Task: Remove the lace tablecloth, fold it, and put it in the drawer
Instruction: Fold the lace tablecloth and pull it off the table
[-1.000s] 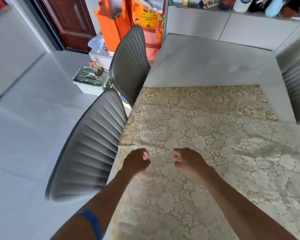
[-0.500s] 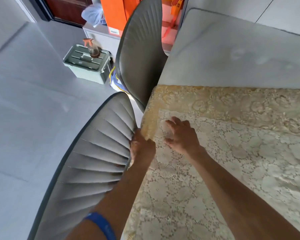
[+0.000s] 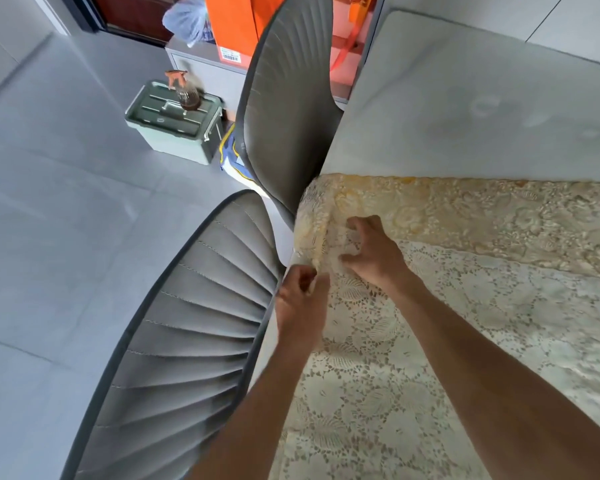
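A cream and gold lace tablecloth (image 3: pixel 465 306) lies folded back on itself over the near part of the grey table (image 3: pixel 465 109). My left hand (image 3: pixel 300 303) is at the table's left edge, pinching the hanging border of the cloth. My right hand (image 3: pixel 374 251) rests on top of the cloth just beside it, fingers spread and curled into the lace near the folded corner. The corner of the cloth bulges up between both hands. No drawer is visible.
Two grey ribbed chairs (image 3: pixel 187 341) (image 3: pixel 284 109) stand tight against the table's left side. On the floor beyond are a green storage box (image 3: pixel 174 126) with a spray bottle (image 3: pixel 186 91) on it, and orange bags (image 3: pixel 236 26).
Both hands moved from the middle of the cloth to its left corner. The left hand took hold of the hanging edge, the right hand's fingers dug into the lace, and the corner lifted.
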A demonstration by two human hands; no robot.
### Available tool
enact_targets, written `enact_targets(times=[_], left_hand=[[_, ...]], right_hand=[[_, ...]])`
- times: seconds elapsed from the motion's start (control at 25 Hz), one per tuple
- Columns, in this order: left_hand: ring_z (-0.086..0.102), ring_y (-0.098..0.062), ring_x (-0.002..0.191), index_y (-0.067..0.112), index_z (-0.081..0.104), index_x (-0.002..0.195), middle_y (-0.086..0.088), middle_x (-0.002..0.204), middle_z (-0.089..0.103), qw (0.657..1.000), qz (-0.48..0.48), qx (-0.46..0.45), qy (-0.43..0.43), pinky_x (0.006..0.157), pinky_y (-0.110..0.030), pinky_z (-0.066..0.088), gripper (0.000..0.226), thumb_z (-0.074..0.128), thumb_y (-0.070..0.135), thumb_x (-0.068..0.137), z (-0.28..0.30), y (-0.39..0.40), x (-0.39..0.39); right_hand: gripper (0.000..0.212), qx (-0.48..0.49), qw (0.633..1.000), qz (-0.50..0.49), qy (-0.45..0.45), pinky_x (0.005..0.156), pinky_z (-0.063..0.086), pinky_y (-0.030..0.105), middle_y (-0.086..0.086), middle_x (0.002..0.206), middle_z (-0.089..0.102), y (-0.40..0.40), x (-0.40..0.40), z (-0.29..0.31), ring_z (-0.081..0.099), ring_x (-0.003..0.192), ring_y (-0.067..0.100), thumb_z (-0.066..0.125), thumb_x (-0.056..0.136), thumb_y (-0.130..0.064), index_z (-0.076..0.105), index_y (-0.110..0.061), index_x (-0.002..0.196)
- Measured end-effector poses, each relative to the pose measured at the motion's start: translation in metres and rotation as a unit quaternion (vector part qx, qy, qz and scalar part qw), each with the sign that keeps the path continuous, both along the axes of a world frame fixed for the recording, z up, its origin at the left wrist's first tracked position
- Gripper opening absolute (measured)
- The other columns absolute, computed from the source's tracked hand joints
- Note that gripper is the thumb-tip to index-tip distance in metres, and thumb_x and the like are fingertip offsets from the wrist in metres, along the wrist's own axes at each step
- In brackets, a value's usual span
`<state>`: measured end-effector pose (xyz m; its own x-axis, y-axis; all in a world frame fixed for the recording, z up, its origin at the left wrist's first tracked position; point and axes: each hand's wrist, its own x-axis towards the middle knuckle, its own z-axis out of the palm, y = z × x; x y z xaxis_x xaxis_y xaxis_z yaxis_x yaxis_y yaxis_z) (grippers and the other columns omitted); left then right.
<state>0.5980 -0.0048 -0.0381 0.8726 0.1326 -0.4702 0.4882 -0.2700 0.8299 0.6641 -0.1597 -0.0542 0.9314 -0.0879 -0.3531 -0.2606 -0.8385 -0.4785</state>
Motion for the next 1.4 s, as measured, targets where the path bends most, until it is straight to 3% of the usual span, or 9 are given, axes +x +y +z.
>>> enact_targets(times=[0.28,0.52,0.72,0.8,0.92,1.0,1.12,1.28,1.4], left_hand=[[0.06,-0.004,0.073,0.031,0.065,0.09,0.014,0.097,0.061,0.988,0.088,-0.119,0.048,0.05,-0.016,0.045,0.027,0.076,0.012,0.075,0.032,-0.019,0.093],[0.053,0.015,0.062,0.025,0.07,0.115,0.025,0.109,0.063,0.975,-0.155,-0.109,-0.118,0.056,0.003,0.041,0.055,0.067,-0.011,0.074,0.079,-0.011,0.091],[0.067,-0.011,0.106,0.006,0.073,0.112,-0.005,0.113,0.074,0.923,-0.227,-0.225,-0.216,0.096,-0.03,0.049,0.023,0.062,0.017,0.094,0.161,-0.017,0.058],[0.069,-0.009,0.097,0.011,0.077,0.101,0.005,0.101,0.076,0.901,-0.256,-0.238,-0.257,0.089,-0.026,0.05,0.02,0.062,0.024,0.095,0.186,-0.022,0.042],[0.049,-0.01,0.064,-0.002,0.069,0.074,0.005,0.069,0.058,0.901,-0.239,-0.219,-0.287,0.06,-0.027,0.041,0.026,0.072,0.02,0.088,0.217,-0.032,0.015],[0.035,-0.013,0.053,-0.003,0.053,0.056,0.0,0.056,0.043,0.904,-0.228,-0.195,-0.303,0.05,-0.025,0.032,0.044,0.074,0.02,0.087,0.234,-0.036,-0.003],[0.026,-0.009,0.042,0.005,0.037,0.046,0.011,0.045,0.032,0.894,-0.239,-0.174,-0.335,0.043,-0.019,0.023,0.056,0.075,0.018,0.085,0.264,-0.041,-0.024],[0.046,-0.01,0.045,0.0,0.064,0.057,0.007,0.05,0.058,0.896,-0.247,-0.177,-0.324,0.044,-0.022,0.037,0.029,0.077,0.01,0.08,0.303,-0.044,-0.069],[0.039,-0.005,0.04,0.01,0.059,0.047,0.015,0.044,0.05,0.907,-0.254,-0.17,-0.289,0.042,-0.018,0.033,0.038,0.077,0.013,0.08,0.31,-0.046,-0.123]], right_hand=[[0.019,0.005,0.991,-0.065,-0.117,0.067,0.049,0.031,0.001,0.103,0.058,-0.01,-0.036,0.005,0.062,0.085,0.019,0.07,0.083,-0.011,0.067,-0.018,0.1],[0.012,0.127,0.962,0.002,-0.243,0.076,0.043,0.032,-0.012,0.078,0.069,-0.033,-0.053,0.08,0.054,0.081,0.016,0.071,0.085,-0.031,0.077,-0.021,0.086],[0.03,0.134,0.939,0.069,-0.311,0.064,0.032,0.025,-0.007,0.05,0.055,-0.044,-0.045,0.182,0.041,0.054,0.013,0.066,0.085,-0.046,0.072,-0.024,0.067],[0.036,0.157,0.925,0.07,-0.34,0.054,0.03,0.029,-0.012,0.045,0.038,-0.047,-0.046,0.218,0.033,0.046,0.011,0.074,0.085,-0.032,0.058,-0.031,0.053],[0.021,0.111,0.919,0.041,-0.377,0.076,0.042,0.028,-0.003,0.069,0.063,-0.055,-0.058,0.268,0.052,0.078,0.02,0.075,0.083,-0.028,0.071,-0.016,0.066],[0.011,0.124,0.927,0.024,-0.353,0.094,0.04,0.024,-0.004,0.101,0.068,-0.06,-0.069,0.302,0.052,0.109,0.018,0.074,0.084,-0.024,0.072,-0.023,0.074],[0.014,0.24,0.94,0.057,-0.237,0.09,0.046,0.026,-0.001,0.119,0.067,-0.069,-0.085,0.342,0.06,0.105,0.008,0.074,0.086,-0.022,0.074,-0.028,0.074],[0.06,0.293,0.951,0.073,-0.066,0.054,0.035,0.021,0.025,0.079,0.053,-0.088,-0.116,0.373,0.044,0.058,0.02,0.076,0.077,-0.043,0.061,0.011,0.097],[0.048,0.284,0.953,0.101,0.039,0.047,0.02,0.027,0.013,0.067,0.034,-0.099,-0.157,0.374,0.028,0.052,0.016,0.076,0.074,-0.045,0.059,-0.002,0.085]])
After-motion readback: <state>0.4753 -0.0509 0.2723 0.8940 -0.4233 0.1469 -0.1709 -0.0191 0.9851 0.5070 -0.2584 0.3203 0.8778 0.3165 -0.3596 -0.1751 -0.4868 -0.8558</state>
